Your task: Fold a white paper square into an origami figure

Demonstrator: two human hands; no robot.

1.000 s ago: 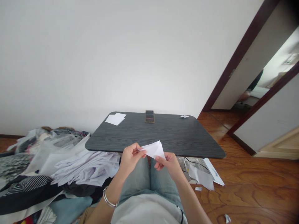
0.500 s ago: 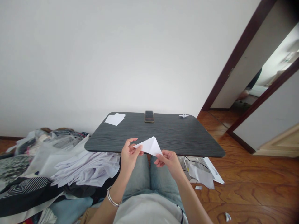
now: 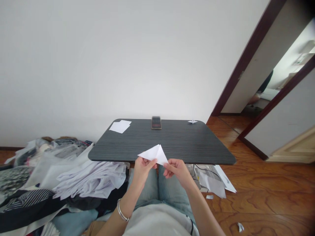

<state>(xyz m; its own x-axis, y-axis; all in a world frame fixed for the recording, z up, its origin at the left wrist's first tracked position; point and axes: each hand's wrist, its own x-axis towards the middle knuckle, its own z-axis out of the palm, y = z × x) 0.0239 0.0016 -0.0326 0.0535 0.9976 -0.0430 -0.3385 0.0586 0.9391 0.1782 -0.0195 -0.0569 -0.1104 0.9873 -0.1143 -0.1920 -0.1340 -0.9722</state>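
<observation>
The left hand (image 3: 143, 169) has moved from the tip of the folded paper (image 3: 153, 153) to its bottom edge, so the tip pokes out free. Both it and the right hand (image 3: 177, 169) pinch with closed fingers, by the tabletop (image 3: 192, 141) edge.

Soft light brightens the wall (image 3: 152, 65); edges stretch.

The left hand (image 3: 144, 168) and right hand (image 3: 176, 168) pinch a folded white paper triangle (image 3: 150, 153) along its near edge and right corner. Beyond the fingertips, on the dark wood-grain table (image 3: 189, 141), white paper sheets (image 3: 119, 127) lie to their left and an origami figure (image 3: 192, 122) to their right; piled clothes (image 3: 91, 180) lie well left of the fingers.
</observation>
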